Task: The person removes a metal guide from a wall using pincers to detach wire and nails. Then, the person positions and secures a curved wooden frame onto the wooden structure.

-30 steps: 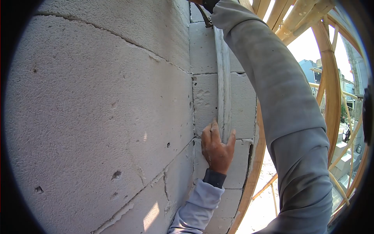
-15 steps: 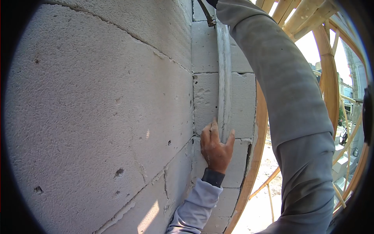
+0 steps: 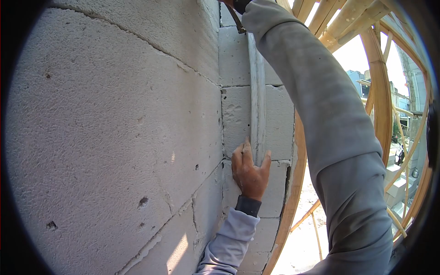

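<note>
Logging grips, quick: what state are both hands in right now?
Left hand: holding the long pale bar at its lower end, thumb opposite fingers.
Right hand: mostly cut off at the top; grip cannot be told.

The strip (image 3: 258,96) was held against the far wall (image 3: 235,112) by the left hand (image 3: 250,176); the right arm (image 3: 327,110) was raised.

Grey sleeves (image 3: 339,137), dark cuffs (image 3: 248,206)
</note>
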Action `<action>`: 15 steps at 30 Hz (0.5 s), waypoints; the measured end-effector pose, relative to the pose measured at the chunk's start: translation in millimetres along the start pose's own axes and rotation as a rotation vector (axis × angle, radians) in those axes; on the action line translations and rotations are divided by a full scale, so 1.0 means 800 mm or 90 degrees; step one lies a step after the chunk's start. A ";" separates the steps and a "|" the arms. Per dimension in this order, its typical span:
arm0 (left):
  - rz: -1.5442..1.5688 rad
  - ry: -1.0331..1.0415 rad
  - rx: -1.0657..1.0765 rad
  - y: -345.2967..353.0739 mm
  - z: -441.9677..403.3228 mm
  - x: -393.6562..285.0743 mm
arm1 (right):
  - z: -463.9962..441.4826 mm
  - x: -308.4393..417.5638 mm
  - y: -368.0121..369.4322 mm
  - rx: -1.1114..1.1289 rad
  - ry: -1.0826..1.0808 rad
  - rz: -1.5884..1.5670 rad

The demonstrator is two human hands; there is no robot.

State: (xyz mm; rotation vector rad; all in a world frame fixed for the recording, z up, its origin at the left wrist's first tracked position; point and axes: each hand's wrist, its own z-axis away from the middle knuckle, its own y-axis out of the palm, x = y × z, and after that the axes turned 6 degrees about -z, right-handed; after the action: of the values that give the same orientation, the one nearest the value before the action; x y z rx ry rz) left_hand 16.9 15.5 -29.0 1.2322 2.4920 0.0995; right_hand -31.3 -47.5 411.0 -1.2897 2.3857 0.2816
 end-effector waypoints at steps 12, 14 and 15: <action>-0.018 0.023 -0.017 -0.004 -0.003 0.004 | 0.035 0.037 -0.003 -0.062 -0.043 0.096; -0.026 0.022 -0.017 -0.007 0.005 0.005 | 0.039 0.037 -0.003 -0.064 -0.045 0.094; -0.031 0.019 -0.017 -0.008 0.002 0.003 | 0.037 0.037 -0.003 -0.065 -0.050 0.092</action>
State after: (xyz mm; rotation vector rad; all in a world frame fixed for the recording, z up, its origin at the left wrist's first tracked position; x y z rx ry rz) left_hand 11.0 13.3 -32.8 1.1670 2.5355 0.1391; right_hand -36.2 -60.4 371.4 -1.1284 2.4284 0.4931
